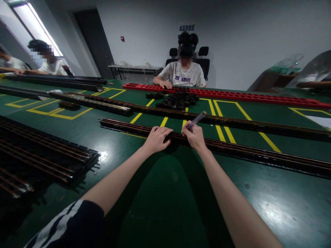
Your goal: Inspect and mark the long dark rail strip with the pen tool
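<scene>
Across the table in front of me runs a long dark rail [240, 153] with copper-coloured strips along it. My left hand [158, 138] lies over this rail, fingers bent across its top and thumb on the near side. My right hand [193, 136] is closed round a pen-like tool [197, 119] with a thick translucent barrel, held like a pen. The tool leans up and to the right, its lower end at the rail just right of my left hand. Its exact tip is too small to make out.
Many similar rails [38, 151] lie side by side at the left. Another long rail [232, 121] runs behind mine. Beyond are small black parts [176, 100] and a long red rack [245, 96], where a co-worker [184, 74] sits. Yellow lines mark the green table [165, 199].
</scene>
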### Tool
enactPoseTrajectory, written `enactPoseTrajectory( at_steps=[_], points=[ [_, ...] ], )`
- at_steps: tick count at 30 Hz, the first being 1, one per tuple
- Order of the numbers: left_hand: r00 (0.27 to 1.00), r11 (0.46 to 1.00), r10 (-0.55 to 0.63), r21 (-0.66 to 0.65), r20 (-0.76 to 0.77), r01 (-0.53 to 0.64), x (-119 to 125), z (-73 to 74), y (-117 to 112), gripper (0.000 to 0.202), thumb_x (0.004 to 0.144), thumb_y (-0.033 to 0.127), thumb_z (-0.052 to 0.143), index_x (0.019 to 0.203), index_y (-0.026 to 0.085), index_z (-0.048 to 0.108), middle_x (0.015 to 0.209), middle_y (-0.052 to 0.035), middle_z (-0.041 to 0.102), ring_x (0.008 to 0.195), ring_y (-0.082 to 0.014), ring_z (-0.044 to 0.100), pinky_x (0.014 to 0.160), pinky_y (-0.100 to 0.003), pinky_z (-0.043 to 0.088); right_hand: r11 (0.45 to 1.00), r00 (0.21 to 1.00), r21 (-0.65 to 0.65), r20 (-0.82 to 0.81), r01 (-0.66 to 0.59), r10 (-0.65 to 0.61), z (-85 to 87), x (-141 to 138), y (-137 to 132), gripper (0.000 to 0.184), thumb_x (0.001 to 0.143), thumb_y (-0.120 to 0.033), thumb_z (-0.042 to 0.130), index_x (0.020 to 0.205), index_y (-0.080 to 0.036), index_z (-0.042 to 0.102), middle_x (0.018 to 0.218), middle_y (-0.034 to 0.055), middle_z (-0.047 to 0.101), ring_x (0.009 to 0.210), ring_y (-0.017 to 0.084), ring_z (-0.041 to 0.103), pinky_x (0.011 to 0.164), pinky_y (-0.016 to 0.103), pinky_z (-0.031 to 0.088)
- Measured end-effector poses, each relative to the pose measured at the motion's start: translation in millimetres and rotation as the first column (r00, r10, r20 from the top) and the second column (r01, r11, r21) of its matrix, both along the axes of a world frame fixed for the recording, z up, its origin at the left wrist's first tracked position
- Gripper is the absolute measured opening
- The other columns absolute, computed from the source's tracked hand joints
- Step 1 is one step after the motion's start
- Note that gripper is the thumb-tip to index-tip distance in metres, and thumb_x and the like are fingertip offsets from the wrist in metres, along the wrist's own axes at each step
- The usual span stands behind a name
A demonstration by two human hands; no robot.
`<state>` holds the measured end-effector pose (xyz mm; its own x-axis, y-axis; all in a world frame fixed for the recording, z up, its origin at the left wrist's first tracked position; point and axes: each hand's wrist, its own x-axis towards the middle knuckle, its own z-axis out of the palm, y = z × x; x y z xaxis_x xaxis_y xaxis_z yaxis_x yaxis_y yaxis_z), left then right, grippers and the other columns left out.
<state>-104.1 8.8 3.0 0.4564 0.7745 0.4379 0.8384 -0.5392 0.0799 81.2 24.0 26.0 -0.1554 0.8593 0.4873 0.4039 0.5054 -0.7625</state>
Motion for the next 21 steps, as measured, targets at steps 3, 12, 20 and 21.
enactPoseTrajectory(
  at_steps=[3,12,20,21],
  points=[
    [1.0,1.0,0.008,0.009,-0.008,-0.008,1,-0.3,0,0.038,0.084,0.029,0.048,0.12,0.019,0.053,0.121,-0.008,0.063,0.112,-0.0228,0.055,0.098,-0.042,0.033,1.0,1.0,-0.004,-0.001,0.019,-0.019,-1.2,0,0,0.019,0.08,-0.033,0.048,0.065,-0.022,0.048,0.053,0.0001,0.058,0.052,0.018,0.057,0.057,0.028,0.041],
    [0.998,0.998,0.024,0.051,-0.052,-0.021,4,1.6,-2,0.035,0.085,0.029,0.047,0.117,0.017,0.055,0.117,-0.009,0.064,0.109,-0.0239,0.056,0.098,-0.043,0.035,0.996,0.996,0.004,-0.025,0.085,-0.085,-5.8,4,-6,0.019,0.08,-0.033,0.048,0.065,-0.022,0.048,0.054,0.0006,0.058,0.053,0.018,0.057,0.059,0.03,0.043],
    [0.995,0.997,-0.001,0.074,-0.097,0.008,10,2.8,-2,0.038,0.085,0.03,0.046,0.119,0.015,0.054,0.119,-0.0112,0.063,0.111,-0.0249,0.056,0.103,-0.046,0.031,0.997,0.997,-0.02,-0.026,0.079,-0.079,-8.0,15,-8,0.019,0.082,-0.035,0.047,0.07,-0.021,0.049,0.056,0.0002,0.058,0.055,0.018,0.059,0.06,0.029,0.042],
    [0.995,0.997,-0.013,0.074,-0.103,0.021,11,2.8,-2,0.039,0.085,0.03,0.045,0.12,0.015,0.053,0.119,-0.0113,0.063,0.112,-0.0248,0.055,0.103,-0.046,0.031,0.997,0.997,-0.023,-0.02,0.073,-0.074,-7.7,16,-9,0.019,0.083,-0.035,0.047,0.07,-0.021,0.049,0.057,0.0002,0.059,0.056,0.018,0.059,0.061,0.029,0.042]
  ],
)
